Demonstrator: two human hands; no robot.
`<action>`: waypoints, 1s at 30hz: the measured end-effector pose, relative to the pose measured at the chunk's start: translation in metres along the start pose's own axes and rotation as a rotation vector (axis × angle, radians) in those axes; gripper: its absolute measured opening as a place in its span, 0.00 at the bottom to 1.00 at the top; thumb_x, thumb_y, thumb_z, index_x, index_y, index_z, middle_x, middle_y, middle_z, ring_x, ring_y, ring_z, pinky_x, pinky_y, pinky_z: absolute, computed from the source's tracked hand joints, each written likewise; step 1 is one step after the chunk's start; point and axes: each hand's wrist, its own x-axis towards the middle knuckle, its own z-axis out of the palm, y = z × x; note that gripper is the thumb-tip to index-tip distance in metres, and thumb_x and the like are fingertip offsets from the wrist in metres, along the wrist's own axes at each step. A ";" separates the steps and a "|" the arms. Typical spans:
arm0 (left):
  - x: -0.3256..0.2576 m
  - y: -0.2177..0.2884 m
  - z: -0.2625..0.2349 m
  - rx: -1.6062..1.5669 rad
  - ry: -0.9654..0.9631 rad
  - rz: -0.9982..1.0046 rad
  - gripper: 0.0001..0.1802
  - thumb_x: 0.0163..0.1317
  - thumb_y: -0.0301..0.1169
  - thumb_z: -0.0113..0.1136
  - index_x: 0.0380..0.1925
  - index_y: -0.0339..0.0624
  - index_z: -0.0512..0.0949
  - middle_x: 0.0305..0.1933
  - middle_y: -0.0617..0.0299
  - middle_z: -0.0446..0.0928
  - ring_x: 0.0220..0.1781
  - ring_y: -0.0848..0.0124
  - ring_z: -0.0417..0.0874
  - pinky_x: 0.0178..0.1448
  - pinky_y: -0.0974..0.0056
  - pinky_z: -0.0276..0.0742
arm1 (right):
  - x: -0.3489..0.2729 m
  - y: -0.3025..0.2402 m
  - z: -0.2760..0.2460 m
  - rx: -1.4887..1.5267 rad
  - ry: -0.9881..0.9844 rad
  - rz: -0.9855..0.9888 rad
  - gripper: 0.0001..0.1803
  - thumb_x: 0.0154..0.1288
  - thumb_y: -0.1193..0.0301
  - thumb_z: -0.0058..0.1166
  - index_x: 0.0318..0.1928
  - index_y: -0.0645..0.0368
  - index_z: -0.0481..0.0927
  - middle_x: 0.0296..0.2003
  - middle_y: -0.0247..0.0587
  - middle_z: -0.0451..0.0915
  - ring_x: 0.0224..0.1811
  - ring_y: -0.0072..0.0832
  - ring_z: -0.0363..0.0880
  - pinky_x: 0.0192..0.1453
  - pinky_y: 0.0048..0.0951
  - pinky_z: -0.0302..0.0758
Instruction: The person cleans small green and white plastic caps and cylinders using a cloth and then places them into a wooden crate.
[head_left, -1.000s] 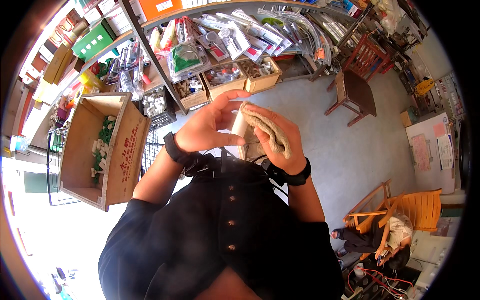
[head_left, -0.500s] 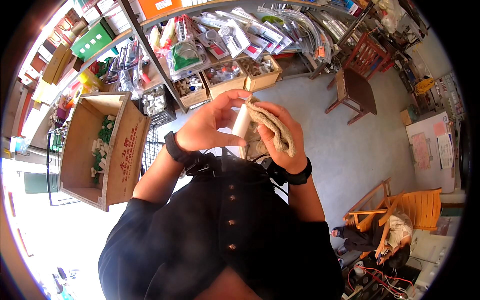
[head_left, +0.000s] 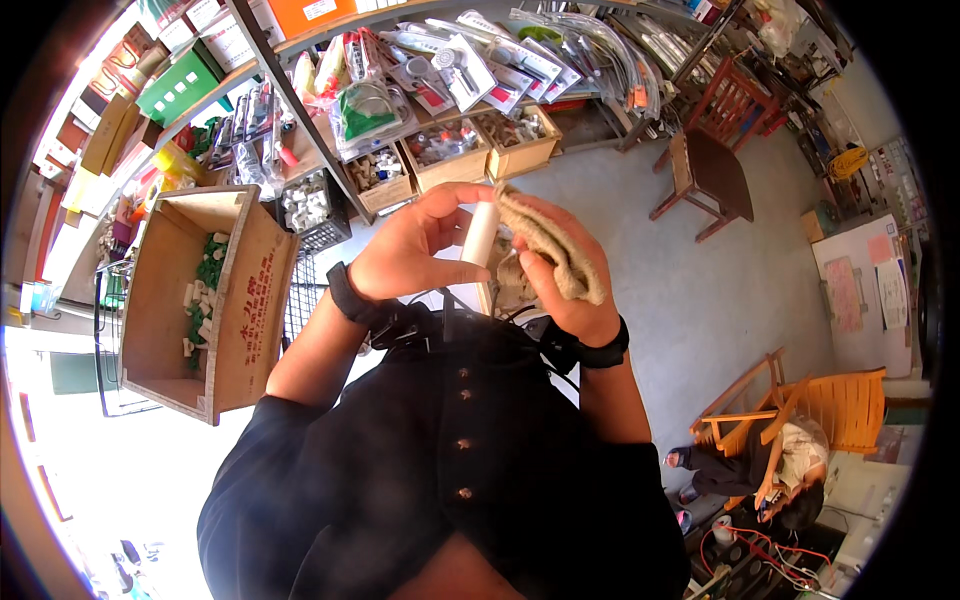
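The left hand (head_left: 415, 245) is closed on a white cylinder (head_left: 480, 235), index finger near its upper end and thumb near its lower, a hold that seems to leave the side facing the right hand (head_left: 578, 280) exposed. That hand clasps a folded tan cloth (head_left: 553, 245) between thumb and fingers, perhaps so the fabric lies toward the cylinder; whether the two touch along their length, I cannot tell. The hands are close together in front of the body, with no tabletop beneath them. Left of the hands, a wooden crate (head_left: 250, 310) holds white and green fittings (head_left: 200, 305), its open top probably keeping them within reach. Beyond the hands, small wooden boxes (head_left: 445, 168) sit below shelving piled with packaged goods (head_left: 460, 75). To their right, a dark chair (head_left: 715, 180) stands on grey floor (head_left: 640, 270).
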 end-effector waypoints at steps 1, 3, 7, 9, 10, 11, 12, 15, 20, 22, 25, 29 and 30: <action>0.000 0.001 0.001 -0.012 0.002 0.000 0.41 0.46 0.15 0.68 0.61 0.40 0.61 0.56 0.62 0.70 0.55 0.72 0.75 0.60 0.65 0.72 | -0.002 -0.002 0.000 0.102 0.043 0.109 0.21 0.60 0.79 0.52 0.55 0.60 0.72 0.44 0.41 0.77 0.41 0.28 0.78 0.46 0.28 0.73; 0.000 0.002 0.000 -0.075 -0.009 -0.037 0.41 0.47 0.16 0.69 0.61 0.39 0.61 0.55 0.62 0.70 0.55 0.73 0.74 0.60 0.65 0.71 | -0.003 -0.001 0.001 0.060 0.060 0.129 0.19 0.64 0.78 0.49 0.57 0.61 0.71 0.44 0.40 0.76 0.42 0.25 0.77 0.47 0.27 0.73; 0.000 0.000 -0.003 -0.120 -0.004 -0.066 0.42 0.49 0.18 0.68 0.63 0.41 0.58 0.55 0.61 0.69 0.57 0.70 0.73 0.59 0.65 0.70 | -0.003 0.006 -0.001 0.026 0.150 0.023 0.18 0.72 0.72 0.41 0.59 0.63 0.67 0.43 0.41 0.75 0.45 0.27 0.77 0.51 0.28 0.73; 0.001 0.007 0.000 -0.117 0.012 -0.080 0.42 0.49 0.17 0.68 0.63 0.40 0.58 0.55 0.61 0.69 0.56 0.71 0.73 0.58 0.66 0.70 | -0.001 0.017 -0.005 0.225 0.179 0.041 0.19 0.73 0.67 0.40 0.59 0.65 0.66 0.43 0.42 0.75 0.46 0.30 0.77 0.52 0.30 0.73; 0.001 0.009 0.001 -0.115 0.020 -0.087 0.42 0.49 0.17 0.67 0.63 0.40 0.58 0.55 0.61 0.69 0.55 0.71 0.73 0.58 0.67 0.70 | -0.001 0.023 -0.006 0.324 0.194 0.050 0.21 0.74 0.65 0.40 0.60 0.65 0.65 0.44 0.42 0.75 0.47 0.31 0.77 0.53 0.31 0.73; 0.000 0.010 0.000 -0.103 0.015 -0.097 0.41 0.49 0.17 0.67 0.63 0.40 0.58 0.55 0.61 0.69 0.56 0.71 0.73 0.58 0.67 0.70 | -0.004 0.026 -0.003 0.522 0.254 0.141 0.21 0.74 0.60 0.38 0.53 0.65 0.68 0.43 0.43 0.75 0.49 0.35 0.77 0.55 0.35 0.74; -0.001 0.011 -0.001 -0.091 0.014 -0.105 0.41 0.49 0.17 0.67 0.63 0.40 0.58 0.55 0.62 0.68 0.56 0.71 0.72 0.58 0.66 0.70 | -0.004 0.026 -0.003 0.650 0.258 0.195 0.20 0.74 0.59 0.37 0.51 0.65 0.68 0.42 0.42 0.74 0.49 0.35 0.77 0.55 0.35 0.74; -0.002 0.008 -0.003 -0.064 0.019 -0.077 0.40 0.50 0.16 0.66 0.63 0.39 0.59 0.56 0.62 0.68 0.56 0.72 0.72 0.58 0.66 0.71 | -0.003 0.016 -0.007 0.923 0.235 0.364 0.19 0.74 0.56 0.36 0.41 0.62 0.67 0.34 0.37 0.70 0.47 0.33 0.78 0.54 0.37 0.75; -0.001 0.008 -0.004 -0.138 0.026 -0.098 0.41 0.49 0.15 0.66 0.63 0.39 0.58 0.58 0.61 0.67 0.57 0.71 0.72 0.58 0.66 0.71 | -0.003 0.014 -0.003 0.338 0.223 0.333 0.14 0.72 0.65 0.44 0.48 0.62 0.71 0.46 0.44 0.77 0.44 0.32 0.78 0.50 0.33 0.75; 0.000 0.006 -0.004 -0.192 0.007 -0.134 0.41 0.49 0.15 0.66 0.63 0.39 0.57 0.59 0.61 0.66 0.59 0.70 0.71 0.59 0.66 0.71 | -0.001 0.013 0.004 0.012 0.210 0.145 0.16 0.67 0.72 0.49 0.54 0.62 0.71 0.46 0.45 0.77 0.42 0.33 0.79 0.47 0.33 0.75; 0.000 0.003 -0.004 -0.211 -0.027 -0.172 0.42 0.49 0.15 0.66 0.63 0.39 0.57 0.61 0.60 0.65 0.62 0.69 0.69 0.63 0.64 0.68 | 0.002 0.011 0.011 -0.175 0.136 -0.022 0.21 0.62 0.76 0.54 0.56 0.58 0.72 0.43 0.46 0.78 0.40 0.38 0.79 0.44 0.33 0.75; 0.001 -0.005 -0.008 -0.110 -0.018 -0.099 0.41 0.49 0.14 0.65 0.63 0.39 0.57 0.62 0.59 0.65 0.63 0.70 0.68 0.65 0.63 0.66 | 0.000 0.010 0.014 -0.174 0.009 -0.055 0.22 0.58 0.76 0.57 0.55 0.55 0.74 0.40 0.45 0.79 0.38 0.40 0.79 0.42 0.32 0.75; 0.002 -0.003 -0.009 -0.072 -0.018 -0.087 0.41 0.49 0.14 0.65 0.63 0.39 0.57 0.62 0.60 0.65 0.63 0.70 0.68 0.66 0.63 0.65 | -0.001 0.009 0.014 -0.160 -0.021 -0.052 0.23 0.58 0.75 0.58 0.55 0.54 0.74 0.39 0.44 0.79 0.38 0.41 0.79 0.42 0.32 0.75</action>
